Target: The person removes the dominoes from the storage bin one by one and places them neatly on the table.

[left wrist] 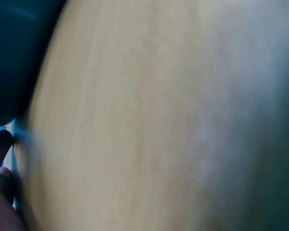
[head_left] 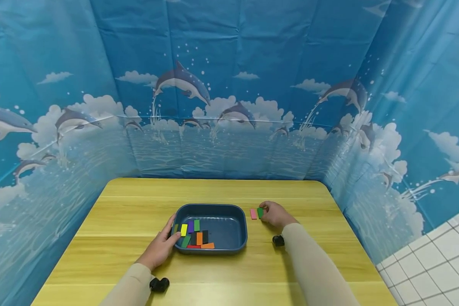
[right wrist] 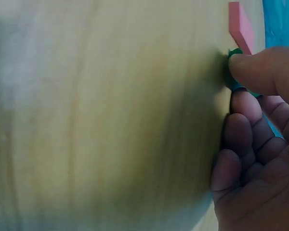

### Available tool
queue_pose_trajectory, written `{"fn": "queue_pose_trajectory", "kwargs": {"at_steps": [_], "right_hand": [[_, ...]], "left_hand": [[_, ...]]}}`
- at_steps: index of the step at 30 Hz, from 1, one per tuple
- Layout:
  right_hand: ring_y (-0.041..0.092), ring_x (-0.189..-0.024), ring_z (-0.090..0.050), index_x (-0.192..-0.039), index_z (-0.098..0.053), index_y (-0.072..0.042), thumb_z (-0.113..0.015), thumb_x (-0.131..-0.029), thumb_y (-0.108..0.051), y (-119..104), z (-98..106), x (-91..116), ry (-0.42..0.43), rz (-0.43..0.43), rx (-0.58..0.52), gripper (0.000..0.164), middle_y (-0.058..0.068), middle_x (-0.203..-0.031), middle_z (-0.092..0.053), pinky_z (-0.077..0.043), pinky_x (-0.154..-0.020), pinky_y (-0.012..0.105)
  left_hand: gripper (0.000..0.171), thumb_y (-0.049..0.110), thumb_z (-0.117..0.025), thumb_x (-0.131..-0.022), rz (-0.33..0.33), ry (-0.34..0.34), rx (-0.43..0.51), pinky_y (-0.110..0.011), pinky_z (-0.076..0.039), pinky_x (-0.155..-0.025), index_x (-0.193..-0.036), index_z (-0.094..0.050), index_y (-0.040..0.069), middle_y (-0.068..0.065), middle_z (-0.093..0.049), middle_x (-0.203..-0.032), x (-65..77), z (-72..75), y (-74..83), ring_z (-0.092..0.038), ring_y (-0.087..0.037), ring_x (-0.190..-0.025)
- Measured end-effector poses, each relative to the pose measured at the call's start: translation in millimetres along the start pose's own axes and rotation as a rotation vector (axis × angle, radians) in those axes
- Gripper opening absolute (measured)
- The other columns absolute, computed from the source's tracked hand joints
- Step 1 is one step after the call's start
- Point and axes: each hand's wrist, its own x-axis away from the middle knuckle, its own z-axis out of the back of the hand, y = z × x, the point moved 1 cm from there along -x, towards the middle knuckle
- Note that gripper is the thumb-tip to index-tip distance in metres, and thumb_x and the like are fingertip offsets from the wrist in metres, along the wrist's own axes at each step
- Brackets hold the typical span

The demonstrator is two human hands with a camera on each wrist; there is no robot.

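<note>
My left hand (head_left: 158, 248) grips the left wall of a dark blue rectangular tray (head_left: 227, 231), thumb over the rim and fingers along the outside. Inside, on the left side, lie several flat coloured blocks, among them a yellow block (head_left: 184, 230), a purple block (head_left: 191, 226) and an orange block (head_left: 199, 239). To the right of the tray, my right hand (head_left: 276, 216) pinches a green block (head_left: 260, 213) between thumb and fingertips at the tabletop. A pink block (head_left: 253, 213) lies directly left of it, also seen beyond the thumb in the right wrist view.
The wooden table (head_left: 214, 280) has rounded far corners. A blue dolphin-print curtain (head_left: 229, 148) hangs close behind it and along both sides. White tiles (head_left: 436, 259) show at the lower right. Each sleeve carries a small black wrist camera (head_left: 159, 284).
</note>
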Motion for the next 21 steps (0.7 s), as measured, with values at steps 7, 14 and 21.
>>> {"fn": "queue_pose_trajectory", "kwargs": {"at_steps": [7,14,21], "right_hand": [[0.021,-0.082,-0.049,-0.139,-0.06,0.001,-0.068,-0.096,-0.002,1.6,-4.9,0.3,0.008,0.039,0.027,0.044,0.008,-0.094,-0.054,-0.04,-0.073,0.035],[0.019,-0.08,-0.048,-0.142,-0.058,0.002,-0.068,-0.097,-0.004,3.3,-6.3,0.2,0.008,0.039,0.03,0.046,0.006,-0.09,-0.053,-0.039,-0.076,0.036],[0.021,-0.082,-0.047,-0.141,-0.057,0.003,-0.069,-0.097,-0.003,5.7,-6.2,1.9,0.011,0.033,-0.014,0.046,0.007,-0.09,-0.051,-0.039,-0.077,0.037]], "left_hand": [[0.069,0.043,-0.047,-0.112,0.009,0.004,0.004,-0.069,0.001,-0.128,-0.17,-0.01,0.036,-0.01,-0.022,-0.176,1.1,0.0,2.5,-0.014,-0.039,-0.163],[0.069,0.045,-0.047,-0.112,0.018,0.005,0.007,-0.072,-0.015,-0.125,-0.17,-0.011,0.038,-0.011,-0.021,-0.176,2.6,-0.2,2.7,-0.015,-0.043,-0.162],[0.069,0.044,-0.048,-0.112,0.01,0.001,0.02,-0.071,-0.015,-0.126,-0.17,-0.011,0.037,-0.012,-0.02,-0.177,2.1,-1.5,2.2,-0.015,-0.042,-0.163]]}}
